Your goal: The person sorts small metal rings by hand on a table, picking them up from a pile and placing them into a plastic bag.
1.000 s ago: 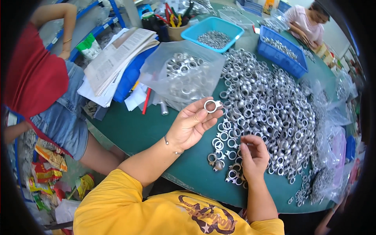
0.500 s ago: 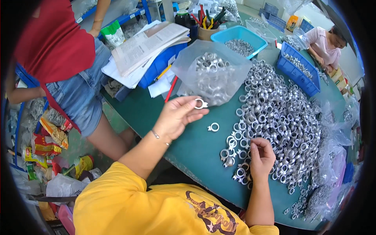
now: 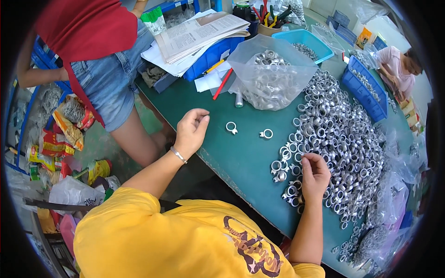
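My left hand (image 3: 192, 132) hovers over the table's near left edge, fingers stretched out and nothing visible in them. To its right, a silver metal ring with a small lug (image 3: 231, 127) lies alone on the green table. A second such ring (image 3: 266, 134) rests a little farther right. My right hand (image 3: 316, 178) is at the near left side of a big heap of the same metal rings (image 3: 345, 148). Its thumb and fingertips are pinched together; whatever is between them, if anything, is hidden.
Behind the rings stands a clear plastic bag of metal parts (image 3: 273, 78), with a red pen (image 3: 222, 84) beside it. A blue crate (image 3: 366, 88) and a light-blue tray (image 3: 320, 41) hold small parts. Newspapers (image 3: 199, 34) lie far left. One person stands left; another sits far right.
My left hand has put its ring down on the table and drawn back to the left, opening. My right hand stays pinched beside the heap. The whole view has shifted somewhat.
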### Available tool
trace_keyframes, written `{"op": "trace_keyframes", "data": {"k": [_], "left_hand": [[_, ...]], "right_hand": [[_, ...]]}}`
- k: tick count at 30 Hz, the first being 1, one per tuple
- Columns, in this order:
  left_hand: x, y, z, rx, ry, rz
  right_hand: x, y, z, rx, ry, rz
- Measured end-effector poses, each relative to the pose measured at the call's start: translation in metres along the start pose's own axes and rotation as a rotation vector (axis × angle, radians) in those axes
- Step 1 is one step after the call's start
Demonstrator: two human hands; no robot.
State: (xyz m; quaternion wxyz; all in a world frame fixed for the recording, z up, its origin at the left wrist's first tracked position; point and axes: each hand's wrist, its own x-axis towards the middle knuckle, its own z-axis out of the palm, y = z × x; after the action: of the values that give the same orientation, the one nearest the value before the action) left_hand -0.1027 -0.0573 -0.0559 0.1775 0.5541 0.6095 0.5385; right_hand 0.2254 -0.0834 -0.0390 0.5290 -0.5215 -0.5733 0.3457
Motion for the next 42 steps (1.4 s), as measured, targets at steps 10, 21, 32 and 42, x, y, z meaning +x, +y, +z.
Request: {"op": "trace_keyframes", "data": {"k": [10, 21, 32, 42], "left_hand": [[-0.022, 0.008, -0.005, 0.106, -0.019, 0.4], [-0.021, 0.005, -0.007, 0.192, -0.107, 0.577], [-0.022, 0.004, -0.009, 0.235, -0.099, 0.577], [-0.02, 0.005, -0.01, 0.241, -0.107, 0.584]], "right_hand": [[0.001, -0.014, 0.0, -0.342, -0.207, -0.195], [0.001, -0.017, -0.001, -0.404, -0.241, -0.221], [0.002, -0.015, -0.001, -0.407, -0.233, -0.282], [0.003, -0.019, 0.0, -0.415, -0.27, -0.291]]}}
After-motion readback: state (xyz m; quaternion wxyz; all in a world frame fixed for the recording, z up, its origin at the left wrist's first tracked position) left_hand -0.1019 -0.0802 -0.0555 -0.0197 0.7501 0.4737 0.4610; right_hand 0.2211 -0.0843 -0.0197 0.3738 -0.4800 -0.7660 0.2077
